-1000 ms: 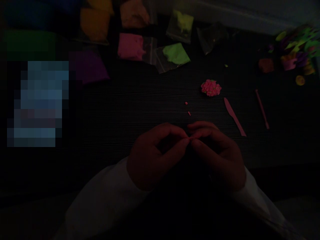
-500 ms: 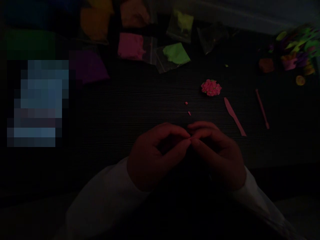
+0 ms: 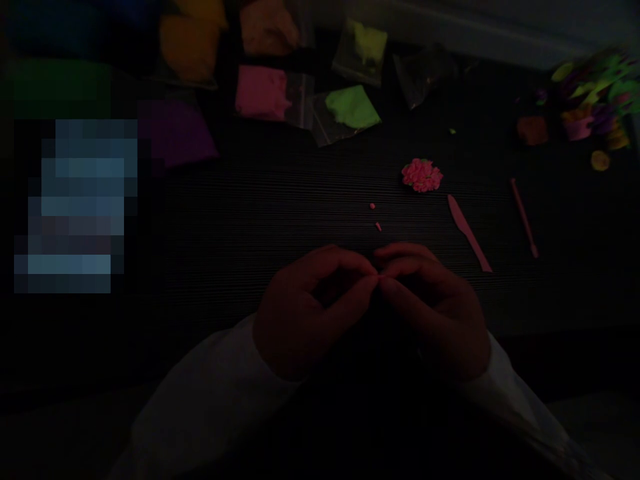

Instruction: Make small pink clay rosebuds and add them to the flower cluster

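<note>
The scene is very dark. My left hand (image 3: 310, 313) is closed in a pinch, thumb against forefinger. Fingertip to fingertip with it, my right hand (image 3: 445, 310) pinches too. Between them shows a tiny bit of pink clay (image 3: 379, 276), mostly hidden by the fingers. Just beyond the fingertips, a small pink clay ball (image 3: 372, 206) and a small pink clay cone (image 3: 379, 227) lie on the dark table. Further off sits a cluster of pink clay petals (image 3: 423, 176) with some green in it. A pink plastic knife (image 3: 469, 232) lies to the right.
A thin pink modelling tool (image 3: 524, 219) lies right of the knife. Along the back are bags of pink clay (image 3: 260, 93), green clay (image 3: 354, 108), yellow clay (image 3: 370, 41) and purple clay (image 3: 183, 135). Several colourful clay figures (image 3: 595, 107) stand at the far right. A blurred-out patch (image 3: 83, 200) covers the left.
Both pinched hands have shifted very slightly left, and the fingertips have moved a little against each other. The things on the table stay put.
</note>
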Available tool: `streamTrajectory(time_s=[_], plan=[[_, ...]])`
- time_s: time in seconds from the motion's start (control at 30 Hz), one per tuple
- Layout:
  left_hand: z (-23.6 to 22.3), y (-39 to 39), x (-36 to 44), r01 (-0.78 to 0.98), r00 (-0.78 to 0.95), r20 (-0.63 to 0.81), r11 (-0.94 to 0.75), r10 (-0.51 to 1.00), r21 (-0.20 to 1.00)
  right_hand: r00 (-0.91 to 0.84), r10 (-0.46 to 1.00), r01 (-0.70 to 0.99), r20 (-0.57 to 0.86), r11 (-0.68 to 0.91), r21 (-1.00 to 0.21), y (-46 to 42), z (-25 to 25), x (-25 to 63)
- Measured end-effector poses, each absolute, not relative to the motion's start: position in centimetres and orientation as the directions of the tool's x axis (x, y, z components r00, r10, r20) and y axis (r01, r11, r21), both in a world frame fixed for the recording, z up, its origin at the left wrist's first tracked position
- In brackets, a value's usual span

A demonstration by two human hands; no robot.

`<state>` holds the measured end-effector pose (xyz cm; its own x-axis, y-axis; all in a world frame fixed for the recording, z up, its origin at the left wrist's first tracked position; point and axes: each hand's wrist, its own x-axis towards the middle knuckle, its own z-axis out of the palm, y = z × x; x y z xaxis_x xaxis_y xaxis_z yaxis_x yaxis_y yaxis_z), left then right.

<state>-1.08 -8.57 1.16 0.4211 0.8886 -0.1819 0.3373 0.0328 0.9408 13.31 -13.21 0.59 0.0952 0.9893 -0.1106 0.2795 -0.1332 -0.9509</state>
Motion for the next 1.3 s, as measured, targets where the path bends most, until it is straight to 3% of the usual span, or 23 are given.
streamTrajectory(time_s=[0.73, 1.2, 1.3], plan=[[1.06, -8.63, -1.05, 0.317, 0.426, -0.211, 0.073, 0.88, 0.946, 0.124, 0.984, 0.249, -0.126, -0.154, -0.956, -13.08, 0.52, 13.28], [0.48, -8.53, -1.07, 0.351, 0.462, -0.133, -0.044, 0.877, 0.935, 0.161, 0.98, 0.136, -0.12, -0.142, -0.981, -13.19, 0.4, 13.32], [0.56, -8.56, -1.01, 0.368, 0.466, -0.144, -0.043, 0.873, 0.929, 0.152, 0.981, 0.187, -0.119, -0.147, -0.971, -13.19, 0.41, 13.27]])
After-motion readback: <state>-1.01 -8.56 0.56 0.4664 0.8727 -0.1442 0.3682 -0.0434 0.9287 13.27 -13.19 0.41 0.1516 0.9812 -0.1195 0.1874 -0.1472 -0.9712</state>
